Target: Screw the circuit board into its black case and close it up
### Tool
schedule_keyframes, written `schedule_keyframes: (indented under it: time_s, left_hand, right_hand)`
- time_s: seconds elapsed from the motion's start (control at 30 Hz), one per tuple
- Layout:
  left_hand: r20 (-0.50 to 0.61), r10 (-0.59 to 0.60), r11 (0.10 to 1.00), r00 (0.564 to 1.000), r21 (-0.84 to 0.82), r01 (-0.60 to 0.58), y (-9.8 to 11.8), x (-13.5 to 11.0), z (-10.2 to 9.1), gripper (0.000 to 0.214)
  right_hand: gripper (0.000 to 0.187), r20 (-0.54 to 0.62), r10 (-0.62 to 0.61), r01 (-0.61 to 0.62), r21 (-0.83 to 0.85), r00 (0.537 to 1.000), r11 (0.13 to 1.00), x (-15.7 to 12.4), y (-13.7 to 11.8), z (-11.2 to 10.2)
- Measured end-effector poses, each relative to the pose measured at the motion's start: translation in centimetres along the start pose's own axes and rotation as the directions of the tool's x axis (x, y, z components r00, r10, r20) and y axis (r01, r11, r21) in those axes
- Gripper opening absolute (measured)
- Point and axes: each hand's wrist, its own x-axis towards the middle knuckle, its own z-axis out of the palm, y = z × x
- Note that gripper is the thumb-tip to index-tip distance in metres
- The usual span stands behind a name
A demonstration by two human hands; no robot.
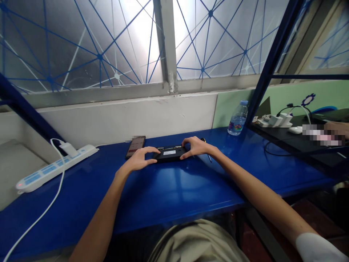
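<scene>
Both hands on black device

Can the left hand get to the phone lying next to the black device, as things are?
Probably yes. The left hand rests on the left end of the black device, and the phone lies flat just beyond it on the blue table, with nothing between them.

The tabletop was a glossy deep blue. The flat box on it was black with a small white label. Far left, the power strip was white with pale blue sockets, cable white too. The water bottle had a blue cap and a colourful label. The window was frosted grey with a blue web of lines.
</scene>
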Motion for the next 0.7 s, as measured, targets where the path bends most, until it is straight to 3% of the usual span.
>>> schedule_keyframes:
  time_s: [0.3, 0.7]
  left_hand:
    - [0.005, 0.0, 1.0, 1.0, 0.013, 0.0, -0.25, 0.03, -0.38, 0.041]
    - [0.023, -0.032, 0.999, 0.999, 0.034, 0.031, -0.14, 0.07, 0.01, 0.05]
  right_hand:
    - [0.063, 0.017, 0.012, -0.012, -0.025, 1.0, 1.0, 0.02, -0.68, 0.01]
    - [0.063, 0.014, -0.093, 0.094, -0.136, 0.996, 0.986, 0.38, 0.18, 0.83]
